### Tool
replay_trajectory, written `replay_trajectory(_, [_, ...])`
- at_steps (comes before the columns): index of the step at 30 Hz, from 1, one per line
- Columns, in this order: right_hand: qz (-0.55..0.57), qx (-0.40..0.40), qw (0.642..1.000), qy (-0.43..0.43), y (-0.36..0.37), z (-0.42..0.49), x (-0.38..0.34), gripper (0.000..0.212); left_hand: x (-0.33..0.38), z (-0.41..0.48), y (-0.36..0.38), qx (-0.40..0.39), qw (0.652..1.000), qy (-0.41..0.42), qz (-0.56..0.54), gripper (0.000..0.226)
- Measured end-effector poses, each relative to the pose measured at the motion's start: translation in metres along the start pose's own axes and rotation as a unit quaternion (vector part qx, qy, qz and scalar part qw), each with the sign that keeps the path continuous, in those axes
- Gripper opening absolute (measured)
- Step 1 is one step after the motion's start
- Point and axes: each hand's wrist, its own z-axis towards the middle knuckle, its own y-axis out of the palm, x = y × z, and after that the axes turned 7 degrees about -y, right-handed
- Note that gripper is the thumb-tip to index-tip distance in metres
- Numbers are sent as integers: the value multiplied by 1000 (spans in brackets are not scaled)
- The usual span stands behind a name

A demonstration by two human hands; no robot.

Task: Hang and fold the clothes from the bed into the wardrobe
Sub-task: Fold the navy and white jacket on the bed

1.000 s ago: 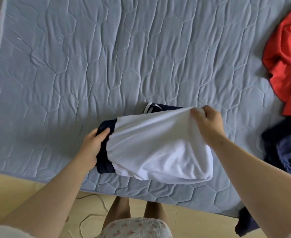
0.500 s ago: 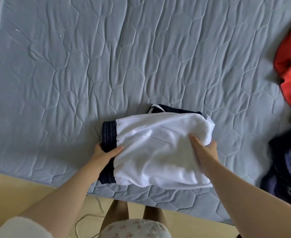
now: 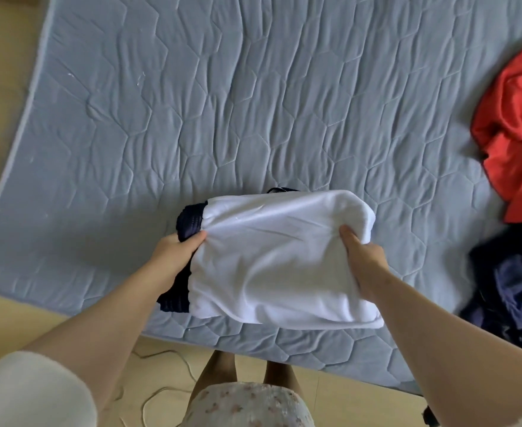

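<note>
**Grey quilted bed (image 3: 253, 103): one garment folded, two waiting**

At lower centre, the left hand (image 3: 173, 254) is gripping the navy edge of a folded white garment (image 3: 278, 266), and the right hand (image 3: 364, 266) is clutching its other side. At right, a red garment (image 3: 518, 134) and a navy garment (image 3: 512, 288) are lying crumpled, apparently awaiting folding.

bed (image 3: 253, 87): big, fills most of the view, soft blue-grey cover stitched in six-sided shapes, a bit wrinkly | floor (image 3: 4, 328): light yellow-brown, smooth, at the left and along the near edge of the bed | cord (image 3: 155, 353): thin, white, curly, lying on the floor | light: soft and even
</note>
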Motion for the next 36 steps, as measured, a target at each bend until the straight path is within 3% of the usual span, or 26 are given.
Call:
replay_trajectory(6, [0, -10, 999, -42, 9, -64, -79, 55, 46, -56, -72, 4, 999, 24, -43, 20])
replay_trajectory(9, [-1, -33, 994, -103, 17, -101, -134, 54, 67, -90, -116, 30, 996, 34, -78, 31])
replay_trajectory(15, [-19, -86, 975, -206, 36, -185, -225, 61, 92, -169, -205, 71, 980, 75, -172, 28])
replay_trajectory(20, [-23, -148, 950, -275, 61, -265, -283, 57, 90, -233, -280, 129, 960, 102, -226, 39])
replay_trajectory(27, [-85, -243, 885, -387, 126, -408, -340, 57, 48, -322, -405, 212, 917, 133, -310, 32])
replay_trajectory(36, [-146, -351, 812, -444, 277, -582, -337, 56, -69, -382, -572, 311, 851, 145, -398, 26])
